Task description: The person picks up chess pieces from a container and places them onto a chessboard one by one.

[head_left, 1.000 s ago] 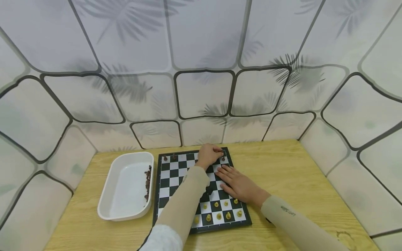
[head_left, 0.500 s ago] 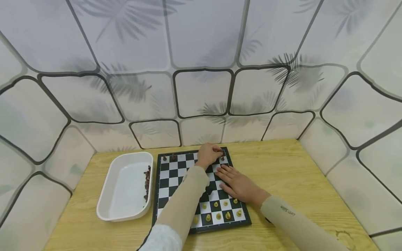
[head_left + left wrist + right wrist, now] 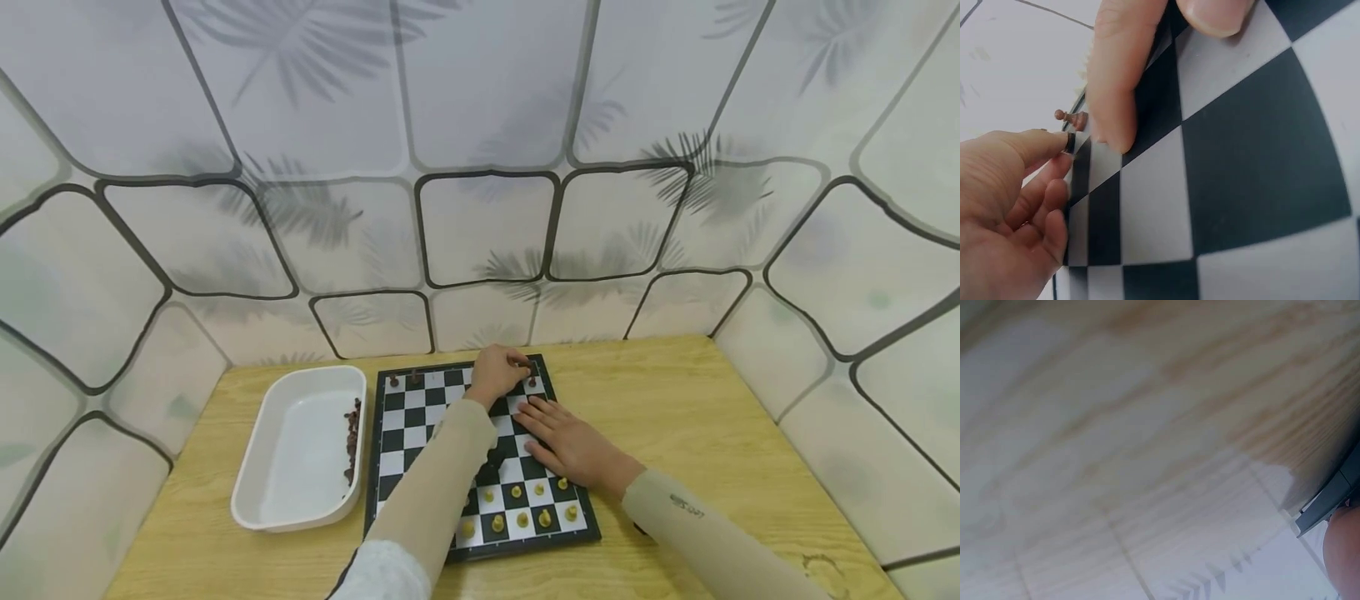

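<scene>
The left hand (image 3: 498, 372) has thumb and fingertip pinched together on a small dark piece (image 3: 1071, 142), probably the base of a chess piece; the rest is hidden. Just right of that pinch a brown piece (image 3: 532, 382) stands in the board's far corner, so a slip or a wide release could tip it. The right hand (image 3: 567, 442) lies with straight fingers on the board (image 3: 414, 415), holding nothing; a shove from it could slide the board under the pinching fingers. The yellow pieces (image 3: 498, 522) sit behind those straight fingers, one right by the heel of the hand, and the left sleeve (image 3: 431, 492) crosses that row: dragging either back could knock some over
</scene>
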The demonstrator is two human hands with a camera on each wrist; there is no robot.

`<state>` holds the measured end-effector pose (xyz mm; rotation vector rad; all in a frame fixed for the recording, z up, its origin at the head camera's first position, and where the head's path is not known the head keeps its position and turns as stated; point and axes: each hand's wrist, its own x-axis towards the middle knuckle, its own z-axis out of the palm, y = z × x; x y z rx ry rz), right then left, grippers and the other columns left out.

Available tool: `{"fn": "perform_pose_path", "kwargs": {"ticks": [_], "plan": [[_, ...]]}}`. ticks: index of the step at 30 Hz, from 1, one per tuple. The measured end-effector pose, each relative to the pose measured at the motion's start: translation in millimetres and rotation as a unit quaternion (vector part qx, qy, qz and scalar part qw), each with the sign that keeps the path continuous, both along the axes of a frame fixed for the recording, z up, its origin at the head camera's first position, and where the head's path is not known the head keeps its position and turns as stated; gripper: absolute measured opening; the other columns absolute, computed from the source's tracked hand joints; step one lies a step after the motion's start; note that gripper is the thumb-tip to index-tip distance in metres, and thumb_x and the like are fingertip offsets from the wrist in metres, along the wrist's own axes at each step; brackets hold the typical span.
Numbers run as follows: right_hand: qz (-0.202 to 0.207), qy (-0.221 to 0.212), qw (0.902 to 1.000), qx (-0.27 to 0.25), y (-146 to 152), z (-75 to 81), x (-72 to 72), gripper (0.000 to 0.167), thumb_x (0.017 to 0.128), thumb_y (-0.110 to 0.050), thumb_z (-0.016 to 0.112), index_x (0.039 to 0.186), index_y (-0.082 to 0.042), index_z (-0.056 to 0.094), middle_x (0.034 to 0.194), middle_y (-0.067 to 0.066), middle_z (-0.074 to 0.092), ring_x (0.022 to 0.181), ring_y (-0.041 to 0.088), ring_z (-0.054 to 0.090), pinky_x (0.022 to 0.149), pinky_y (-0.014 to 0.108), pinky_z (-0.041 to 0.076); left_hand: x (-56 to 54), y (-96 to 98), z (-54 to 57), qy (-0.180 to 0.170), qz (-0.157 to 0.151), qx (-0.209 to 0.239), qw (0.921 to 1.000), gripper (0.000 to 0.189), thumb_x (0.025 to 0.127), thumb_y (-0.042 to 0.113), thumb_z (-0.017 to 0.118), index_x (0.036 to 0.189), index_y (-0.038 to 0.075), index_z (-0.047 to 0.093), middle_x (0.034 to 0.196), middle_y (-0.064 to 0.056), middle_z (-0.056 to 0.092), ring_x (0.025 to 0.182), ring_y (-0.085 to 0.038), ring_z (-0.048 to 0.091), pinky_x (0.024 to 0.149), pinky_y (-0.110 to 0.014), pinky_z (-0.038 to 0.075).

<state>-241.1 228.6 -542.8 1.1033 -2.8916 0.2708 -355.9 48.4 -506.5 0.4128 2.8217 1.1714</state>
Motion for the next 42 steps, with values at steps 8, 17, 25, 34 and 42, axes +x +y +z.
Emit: {"fn": "perform_pose_path", "kwargs": {"ticks": [8, 17, 25, 34, 42], "plan": [[-0.007, -0.008, 0.9999, 0.0, -1.4, -0.1, 0.9, 0.059, 0.113, -0.041, 0.044, 0.163, -0.012, 0.04, 0.17, 0.009, 0.038, 0.16, 0.032, 0.031, 0.129, 0.05, 0.028, -2.8, -26.5, 19.3, -0.037, -0.041, 0.053, 0.9971, 0.029, 0.097, 0.014, 0.074, 0.124, 0.005, 0.076, 0.112, -0.016, 0.077, 0.094, -0.029, 0.073, 0.074, -0.035, 0.059], [-0.013, -0.003, 0.9998, 0.012, -4.0, 4.0, 3.6, 0.059, 0.113, -0.044, 0.041, 0.163, -0.013, 0.039, 0.17, 0.007, 0.039, 0.16, 0.03, 0.032, 0.129, 0.049, 0.029, 3.1, -61.8, 66.8, -0.015, -0.032, 0.055, 0.9979, 0.033, 0.103, 0.022, 0.068, 0.132, 0.007, 0.073, 0.119, -0.016, 0.076, 0.102, -0.032, 0.073, 0.087, -0.046, 0.06], [-0.019, -0.002, 0.9997, 0.013, -6.0, 4.8, 8.3, 0.059, 0.113, -0.043, 0.042, 0.163, -0.012, 0.04, 0.169, 0.008, 0.04, 0.159, 0.032, 0.032, 0.129, 0.05, 0.029, 14.9, -95.6, 87.1, 0.025, -0.052, 0.046, 0.9973, 0.039, 0.105, 0.026, 0.063, 0.136, 0.004, 0.069, 0.117, -0.019, 0.076, 0.097, -0.033, 0.073, 0.086, -0.048, 0.059], [-0.012, 0.016, 0.9995, 0.023, -5.7, 3.2, 11.1, 0.058, 0.112, -0.041, 0.044, 0.161, -0.009, 0.042, 0.168, 0.011, 0.042, 0.159, 0.034, 0.034, 0.128, 0.051, 0.031, 32.7, -131.6, 96.5, 0.048, -0.029, 0.028, 0.998, 0.038, 0.104, 0.027, 0.064, 0.136, 0.006, 0.069, 0.115, -0.018, 0.076, 0.098, -0.031, 0.071, 0.086, -0.047, 0.058], [-0.012, 0.005, 0.9989, 0.045, -5.6, 4.4, 10.4, 0.059, 0.113, -0.042, 0.04, 0.165, -0.012, 0.036, 0.172, 0.009, 0.035, 0.161, 0.034, 0.028, 0.129, 0.051, 0.028, 47.2, -167.0, 100.6, 0.042, -0.011, 0.033, 0.9985, 0.039, 0.105, 0.026, 0.063, 0.139, 0.008, 0.067, 0.113, -0.017, 0.078, 0.08, -0.026, 0.071, 0.075, -0.039, 0.056]]}}
